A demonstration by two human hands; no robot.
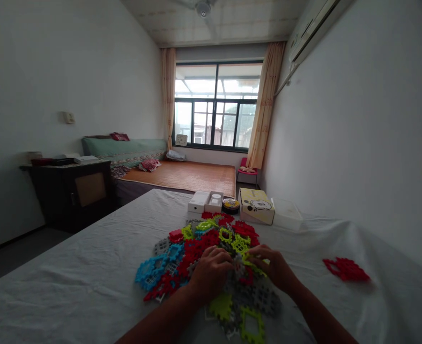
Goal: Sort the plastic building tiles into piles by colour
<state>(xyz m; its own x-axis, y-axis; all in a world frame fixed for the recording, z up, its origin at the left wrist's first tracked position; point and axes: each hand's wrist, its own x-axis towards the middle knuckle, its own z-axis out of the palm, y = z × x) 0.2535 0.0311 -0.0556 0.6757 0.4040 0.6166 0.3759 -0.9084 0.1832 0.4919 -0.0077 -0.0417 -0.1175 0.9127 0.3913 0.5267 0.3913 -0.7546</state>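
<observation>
A heap of interlocking plastic square pieces (200, 243) in red, blue, yellow-green and grey lies on a table under a white cloth (89, 267). My left hand (211, 272) rests on the heap with its fingers curled around a grey piece. My right hand (273, 265) is closed too, pinching a yellow-green piece at the heap's near right side. The two hands almost meet over a grey piece between them. Several grey and yellow-green pieces (243, 310) lie joined just below my wrists.
A separate red assembly (345, 269) lies to the right on the cloth. At the table's far edge stand small white boxes (205, 201), a round tin (231, 205), a yellow cartoon box (256, 205) and a white tray (286, 214). A bed and dark cabinet stand beyond.
</observation>
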